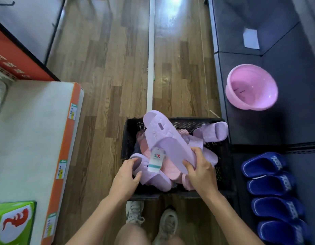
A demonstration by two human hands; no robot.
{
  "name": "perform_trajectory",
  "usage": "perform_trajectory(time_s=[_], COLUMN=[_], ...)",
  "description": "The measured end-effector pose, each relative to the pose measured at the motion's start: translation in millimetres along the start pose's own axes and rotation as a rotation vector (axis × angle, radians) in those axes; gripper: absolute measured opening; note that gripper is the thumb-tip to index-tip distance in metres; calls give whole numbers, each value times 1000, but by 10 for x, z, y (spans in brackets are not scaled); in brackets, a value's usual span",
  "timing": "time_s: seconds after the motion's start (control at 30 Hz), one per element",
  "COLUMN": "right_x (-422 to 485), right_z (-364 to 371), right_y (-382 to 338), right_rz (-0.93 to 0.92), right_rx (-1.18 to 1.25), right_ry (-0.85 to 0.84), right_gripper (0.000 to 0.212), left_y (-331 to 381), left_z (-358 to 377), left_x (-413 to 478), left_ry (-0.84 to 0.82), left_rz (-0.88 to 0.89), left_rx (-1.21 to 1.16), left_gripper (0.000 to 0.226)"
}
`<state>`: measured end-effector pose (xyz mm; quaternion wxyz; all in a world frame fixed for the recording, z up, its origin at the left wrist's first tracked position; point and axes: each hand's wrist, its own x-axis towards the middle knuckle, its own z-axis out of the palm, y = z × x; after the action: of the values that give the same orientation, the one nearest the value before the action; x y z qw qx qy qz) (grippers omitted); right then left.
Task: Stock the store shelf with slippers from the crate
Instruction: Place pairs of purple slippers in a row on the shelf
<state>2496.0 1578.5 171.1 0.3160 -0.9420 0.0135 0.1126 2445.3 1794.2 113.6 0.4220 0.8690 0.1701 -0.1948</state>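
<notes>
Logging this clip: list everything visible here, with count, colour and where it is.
crate: one, black, on the wood floor ahead of the feet
lilac slippers: several, in the crate, exact count unclear
raised slipper: one, lilac, tagged, above the crate
pink slippers: some, low in the crate, mostly hidden
blue slippers: four, in a row on the dark shelf at right
basin: one, pink, on that shelf
white shelf: one, orange-edged, at left
green box: one, on the white shelf
left hand: on a lilac slipper in the crate
right hand: gripping the raised slipper
</notes>
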Motion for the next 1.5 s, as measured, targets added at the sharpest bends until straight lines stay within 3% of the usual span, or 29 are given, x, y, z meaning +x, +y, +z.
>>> perform_trajectory(time_s=[0.37, 0.77, 1.0, 1.13, 1.5], right_x=[-390, -268, -169, -132, -246], right_z=[-396, -45, 86, 141, -151], right_y=[322, 954, 1063, 1069, 692], right_rz=[151, 291, 350, 387, 431], right_rx=[239, 257, 331, 362, 467], right_ry=[224, 241, 262, 275, 270], right_gripper=[32, 31, 28, 29, 30], left_y=[86, -201, -321, -372, 254], left_z=[223, 750, 751, 700, 250], left_x=[181, 1176, 1527, 1492, 924], left_ry=[-114, -284, -369, -254, -66], left_rz=[-77, -8, -22, -31, 246], left_rx=[-28, 146, 126, 107, 123], left_gripper=[65, 96, 84, 32, 5])
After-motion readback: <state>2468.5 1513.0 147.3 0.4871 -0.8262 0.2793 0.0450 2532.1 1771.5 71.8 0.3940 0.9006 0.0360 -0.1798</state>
